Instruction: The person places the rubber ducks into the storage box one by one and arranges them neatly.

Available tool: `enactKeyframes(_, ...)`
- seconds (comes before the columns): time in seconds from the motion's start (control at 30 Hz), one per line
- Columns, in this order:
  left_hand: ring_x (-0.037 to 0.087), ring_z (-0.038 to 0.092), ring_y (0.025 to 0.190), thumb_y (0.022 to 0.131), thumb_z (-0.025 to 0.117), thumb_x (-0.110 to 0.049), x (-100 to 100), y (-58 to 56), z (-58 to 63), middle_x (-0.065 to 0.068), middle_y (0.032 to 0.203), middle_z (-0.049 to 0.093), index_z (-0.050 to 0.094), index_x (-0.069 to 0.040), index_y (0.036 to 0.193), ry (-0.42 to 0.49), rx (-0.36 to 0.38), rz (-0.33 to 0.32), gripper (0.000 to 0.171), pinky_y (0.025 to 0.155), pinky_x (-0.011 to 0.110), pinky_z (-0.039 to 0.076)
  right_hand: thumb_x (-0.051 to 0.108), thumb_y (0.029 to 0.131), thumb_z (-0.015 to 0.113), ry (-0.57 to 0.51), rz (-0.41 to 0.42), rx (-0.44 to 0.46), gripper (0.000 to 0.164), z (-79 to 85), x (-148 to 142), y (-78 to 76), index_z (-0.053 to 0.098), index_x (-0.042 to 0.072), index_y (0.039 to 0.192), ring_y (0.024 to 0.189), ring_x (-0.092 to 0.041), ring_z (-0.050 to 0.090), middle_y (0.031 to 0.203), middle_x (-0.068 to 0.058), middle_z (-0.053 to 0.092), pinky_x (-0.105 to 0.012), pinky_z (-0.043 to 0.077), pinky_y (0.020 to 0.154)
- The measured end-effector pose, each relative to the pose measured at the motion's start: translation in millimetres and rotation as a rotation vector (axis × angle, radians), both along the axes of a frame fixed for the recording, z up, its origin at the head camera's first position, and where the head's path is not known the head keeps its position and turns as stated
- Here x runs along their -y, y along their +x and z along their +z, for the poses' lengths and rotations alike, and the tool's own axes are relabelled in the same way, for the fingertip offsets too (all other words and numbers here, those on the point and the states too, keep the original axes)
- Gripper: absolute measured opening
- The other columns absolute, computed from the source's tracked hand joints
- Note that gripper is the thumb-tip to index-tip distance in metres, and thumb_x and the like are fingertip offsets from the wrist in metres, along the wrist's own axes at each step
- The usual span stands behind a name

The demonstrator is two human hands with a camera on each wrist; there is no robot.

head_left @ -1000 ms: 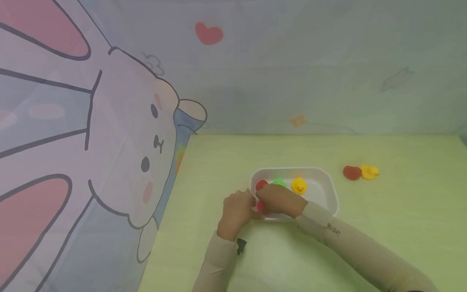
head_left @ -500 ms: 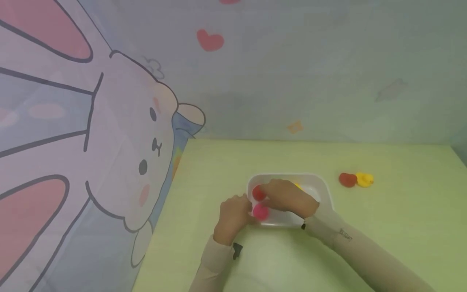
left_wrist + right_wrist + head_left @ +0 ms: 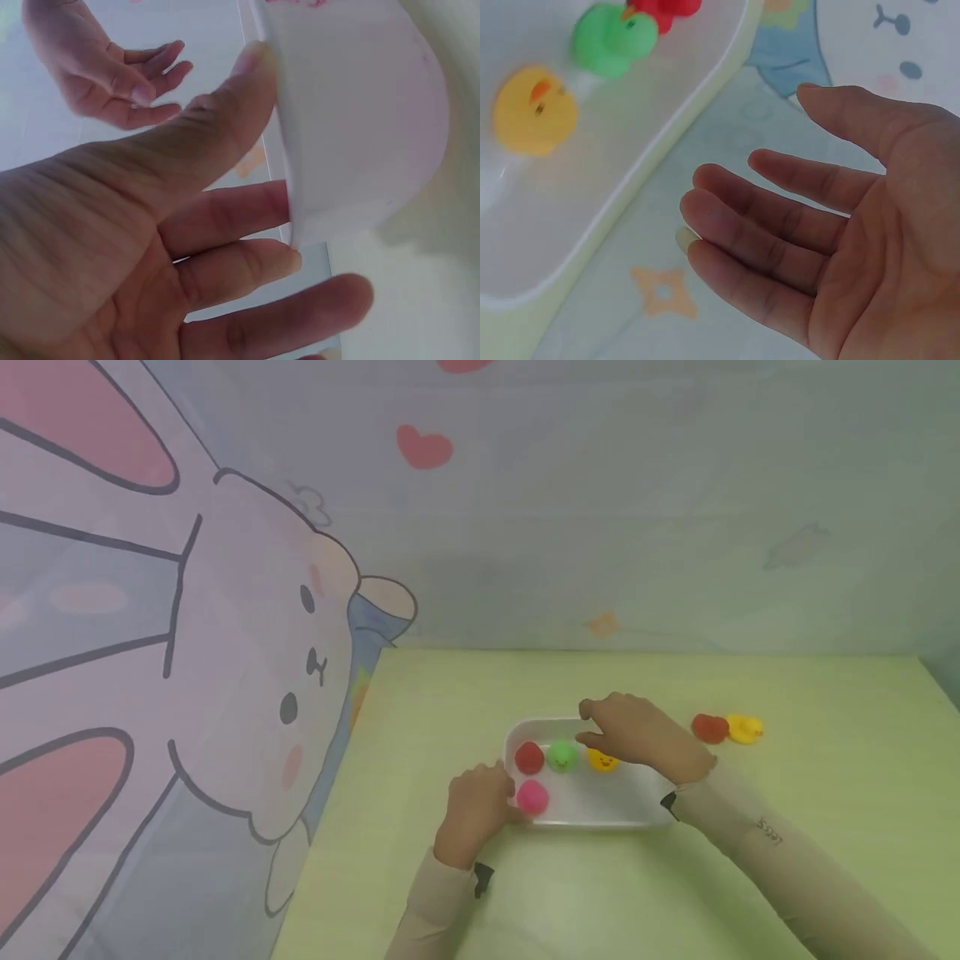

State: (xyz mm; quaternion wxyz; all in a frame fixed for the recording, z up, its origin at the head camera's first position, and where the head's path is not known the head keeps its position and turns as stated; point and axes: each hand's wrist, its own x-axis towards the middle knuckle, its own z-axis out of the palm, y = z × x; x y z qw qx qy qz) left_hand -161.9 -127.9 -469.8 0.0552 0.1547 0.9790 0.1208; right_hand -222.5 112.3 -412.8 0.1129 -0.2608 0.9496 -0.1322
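A white tray [image 3: 600,814] on the table holds several small rubber ducks. At its left end my left hand [image 3: 480,802] pinches the rim, the thumb on one side and fingers on the other in the left wrist view. Inside, a red duck [image 3: 529,757] and a pink duck [image 3: 532,797] lie at the left. A green duck [image 3: 562,757] sits beside the red one. Farther right is a yellow duck [image 3: 603,762], partly covered by my right hand [image 3: 645,735] in the head view. That hand hovers over the tray's back edge, fingers loosely spread, holding nothing.
On the table to the right of the tray, another red duck [image 3: 709,728] and another yellow duck [image 3: 746,728] lie side by side. A wall cloth with a rabbit print [image 3: 255,652] hangs behind and to the left of the table [image 3: 420,710].
My right hand has lifted away from the ducks at the tray's left and moved right, toward the back edge. The green duck has come into view. My left hand keeps holding the rim.
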Motion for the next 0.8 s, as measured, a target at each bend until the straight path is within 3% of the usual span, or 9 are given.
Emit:
enactKeyframes(0.27, 0.014, 0.041, 0.058, 0.07, 0.093, -0.034, -2, -0.8, 0.4, -0.003, 0.062, 0.046, 0.057, -0.013, 0.075, 0.014, -0.005, 0.002, 0.042, 0.05, 0.028, 0.034, 0.022, 0.095, 0.071, 0.062, -0.065, -0.001, 0.029, 2.8, -39, -16.1, 0.062, -0.001, 0.111, 0.068, -0.022, 0.056, 0.087, -0.009, 0.066, -0.039, 0.05, 0.065)
enactKeyframes(0.43, 0.014, 0.041, 0.059, 0.071, 0.093, -0.033, -3, -0.4, 0.3, -0.002, 0.063, 0.046, 0.059, -0.012, 0.077, 0.001, 0.007, -0.007, 0.04, 0.051, 0.028, 0.035, 0.023, 0.096, 0.07, 0.077, -0.1, 0.023, 0.031, 4.1, -57, -19.3, 0.062, -0.001, 0.114, 0.079, -0.026, 0.061, 0.098, -0.014, 0.068, -0.045, 0.052, 0.072)
enactKeyframes(0.53, 0.015, 0.041, 0.06, 0.071, 0.093, -0.033, -4, -0.1, 1.3, -0.001, 0.063, 0.046, 0.06, -0.011, 0.077, 0.006, 0.019, -0.006, 0.039, 0.052, 0.028, 0.034, 0.024, 0.097, 0.069, 0.047, -0.134, 0.075, 0.035, 5.6, -71, -19.5, 0.06, -0.002, 0.119, 0.07, -0.024, 0.059, 0.103, -0.016, 0.067, -0.043, 0.051, 0.068)
enactKeyframes(0.7, 0.015, 0.039, 0.057, 0.072, 0.092, -0.031, -3, 0.5, 2.8, -0.002, 0.06, 0.044, 0.059, -0.011, 0.074, 0.023, 0.019, -0.003, 0.039, 0.051, 0.027, 0.032, 0.026, 0.098, 0.066, 0.025, -0.19, 0.161, 0.041, 3.3, -94, -20.9, 0.057, -0.003, 0.125, 0.055, -0.018, 0.052, 0.091, -0.011, 0.063, -0.042, 0.05, 0.07)
enactKeyframes(0.8, 0.014, 0.037, 0.056, 0.072, 0.092, -0.032, -3, 0.7, 2.8, -0.002, 0.059, 0.041, 0.058, -0.012, 0.07, 0.013, 0.005, -0.01, 0.039, 0.05, 0.027, 0.031, 0.022, 0.096, 0.068, 0.05, -0.162, 0.129, 0.037, -4.0, -108, -23.2, 0.06, -0.004, 0.121, 0.072, -0.023, 0.061, 0.091, -0.012, 0.066, -0.05, 0.05, 0.08)
